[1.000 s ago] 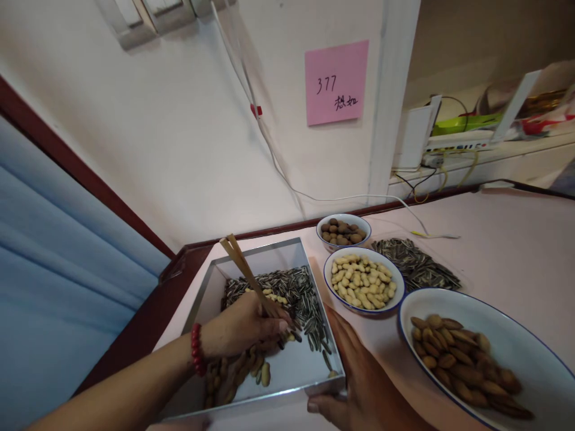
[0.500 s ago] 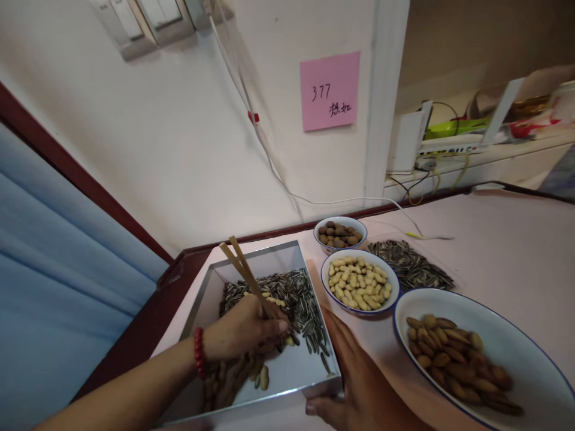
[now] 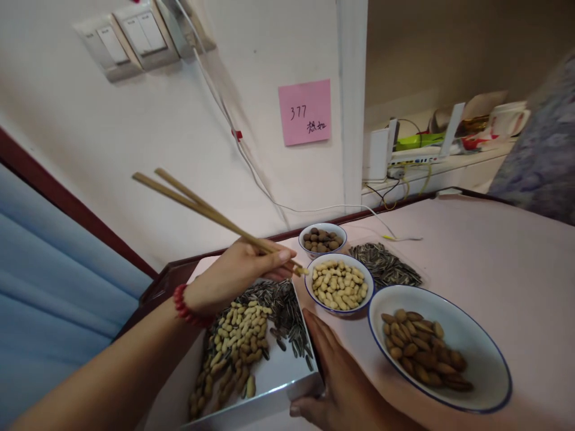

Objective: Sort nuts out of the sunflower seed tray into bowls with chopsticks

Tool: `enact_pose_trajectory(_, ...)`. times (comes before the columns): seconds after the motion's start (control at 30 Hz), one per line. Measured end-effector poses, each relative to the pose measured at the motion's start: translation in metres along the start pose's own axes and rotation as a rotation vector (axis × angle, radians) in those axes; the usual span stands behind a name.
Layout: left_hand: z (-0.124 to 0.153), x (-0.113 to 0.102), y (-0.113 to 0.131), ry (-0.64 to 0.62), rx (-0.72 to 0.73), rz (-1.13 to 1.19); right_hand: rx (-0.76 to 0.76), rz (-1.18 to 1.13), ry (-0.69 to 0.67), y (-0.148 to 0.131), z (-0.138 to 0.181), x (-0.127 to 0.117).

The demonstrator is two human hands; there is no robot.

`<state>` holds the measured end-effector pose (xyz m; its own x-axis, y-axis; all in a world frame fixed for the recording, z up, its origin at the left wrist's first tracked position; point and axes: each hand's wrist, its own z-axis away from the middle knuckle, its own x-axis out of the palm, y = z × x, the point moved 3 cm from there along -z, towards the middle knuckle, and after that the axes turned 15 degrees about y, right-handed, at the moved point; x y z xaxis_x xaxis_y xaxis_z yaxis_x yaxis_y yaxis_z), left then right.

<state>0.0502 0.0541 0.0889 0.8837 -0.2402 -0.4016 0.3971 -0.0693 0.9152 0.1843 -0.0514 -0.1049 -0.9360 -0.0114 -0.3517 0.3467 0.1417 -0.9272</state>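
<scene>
The grip of the left hand point(image 3: 245, 266) is closed around two chopsticks point(image 3: 215, 218), whose tips hold one peanut point(image 3: 304, 271) just beside the left rim of the peanut bowl point(image 3: 369, 280). The right hand point(image 3: 345, 371) is partly spread against the near right corner of the box point(image 3: 281, 368), the thumb at its front wall and the fingers along its side. In this box lie more peanuts point(image 3: 245, 335) and striped seeds point(image 3: 300, 335). On the worktop point(image 3: 507, 251), a larger bowl point(image 3: 487, 365) contains brown nuts point(image 3: 417, 347).
</scene>
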Motion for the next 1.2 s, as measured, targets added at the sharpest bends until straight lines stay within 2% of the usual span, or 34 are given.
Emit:
enact_pose_trajectory(0.13, -0.017, 0.031, 0.013, 0.015, 0.084, -0.088, 0.011, 0.032, -0.022, -0.008, -0.002, -0.003)
enact_pose_trajectory(0.2, -0.016, 0.036, 0.015, 0.011, 0.096, -0.097, 0.027, 0.054, -0.034, -0.01, -0.003, -0.004)
enact_pose_trajectory(0.27, -0.005, 0.033, 0.017, 0.022, 0.118, -0.078, 0.023, 0.05, -0.021, -0.011, -0.003, -0.005)
enact_pose_trajectory(0.37, 0.026, 0.016, 0.021, 0.108, 0.148, -0.012, -0.017, 0.009, 0.024, -0.01, -0.001, -0.003)
enact_pose_trajectory(0.5, 0.082, -0.012, 0.015, 0.281, 0.099, 0.022, -0.1, -0.053, 0.099, -0.005, 0.005, 0.0)
enact_pose_trajectory(0.67, 0.146, -0.032, -0.017, 0.441, -0.005, 0.068, -0.313, -0.064, 0.182, -0.006, 0.014, -0.003)
enact_pose_trajectory(0.83, 0.186, -0.036, -0.048, 0.574, -0.073, 0.107, -0.421, 0.007, 0.278, -0.013, 0.021, -0.011)
enact_pose_trajectory(0.9, 0.195, -0.029, -0.054, 0.558, -0.085, 0.18, -0.459, 0.026, 0.327, -0.016, 0.023, -0.015)
enact_pose_trajectory(1.03, 0.202, -0.003, -0.062, 0.421, -0.064, 0.318, -0.565, 0.065, 0.394, -0.026, 0.028, -0.027)
enact_pose_trajectory(1.13, 0.203, 0.015, -0.067, 0.34, -0.01, 0.302, -0.641, 0.103, 0.424, -0.037, 0.034, -0.037)
enact_pose_trajectory(1.2, 0.201, 0.026, -0.07, 0.283, 0.022, 0.206, -0.688, 0.102, 0.419, -0.046, 0.038, -0.042)
